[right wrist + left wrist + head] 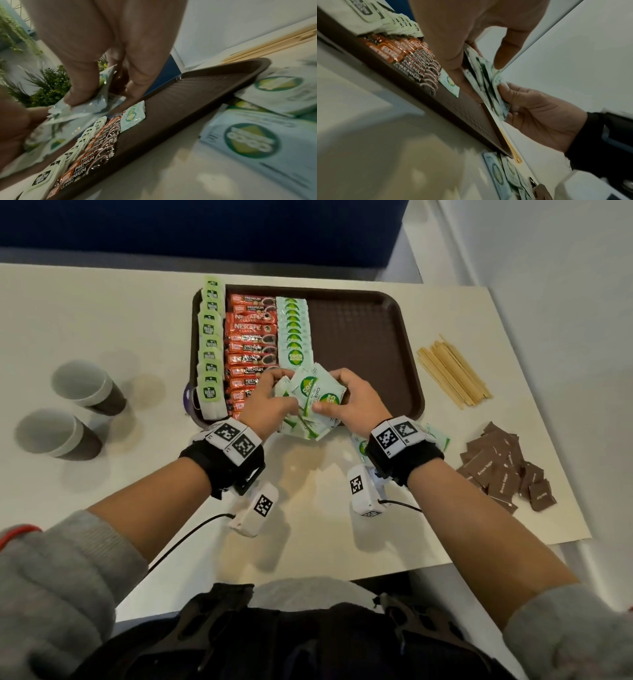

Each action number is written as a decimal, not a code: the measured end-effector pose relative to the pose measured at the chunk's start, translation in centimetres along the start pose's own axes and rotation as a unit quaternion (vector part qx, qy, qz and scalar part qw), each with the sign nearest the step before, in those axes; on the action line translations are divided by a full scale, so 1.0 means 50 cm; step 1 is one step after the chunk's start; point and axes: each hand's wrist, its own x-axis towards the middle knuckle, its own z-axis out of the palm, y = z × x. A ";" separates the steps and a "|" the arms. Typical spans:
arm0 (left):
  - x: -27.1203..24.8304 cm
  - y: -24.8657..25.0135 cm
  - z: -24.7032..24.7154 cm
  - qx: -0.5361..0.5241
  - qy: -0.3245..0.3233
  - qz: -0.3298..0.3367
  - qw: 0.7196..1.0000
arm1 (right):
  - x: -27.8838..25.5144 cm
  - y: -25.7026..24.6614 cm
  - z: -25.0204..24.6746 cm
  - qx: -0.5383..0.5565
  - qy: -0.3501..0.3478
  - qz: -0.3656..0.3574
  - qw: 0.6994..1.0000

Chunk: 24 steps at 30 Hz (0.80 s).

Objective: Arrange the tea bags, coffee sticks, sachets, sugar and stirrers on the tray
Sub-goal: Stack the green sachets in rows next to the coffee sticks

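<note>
Both the left hand (265,400) and the right hand (351,398) clutch a loose bunch of coconut sachets (313,402), held just above the brown tray's (363,337) near edge.

Textured brown plastic tray (363,330), glossy foil coffee sticks (251,337), wooden stirrers (452,371)

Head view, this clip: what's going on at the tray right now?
A person is sorting drink supplies onto a brown tray. Both the left hand and the right hand hold a fanned bunch of green-and-white sachets over the tray's near edge. Tea bags, coffee sticks and a sachet row already lie in columns. The stirrers and brown sugar packets still sit on the table.
</note>
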 end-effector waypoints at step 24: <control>0.122 0.022 -0.080 0.068 0.008 0.089 0.994 | 0.170 -0.045 0.024 -0.005 -0.060 -0.006 0.998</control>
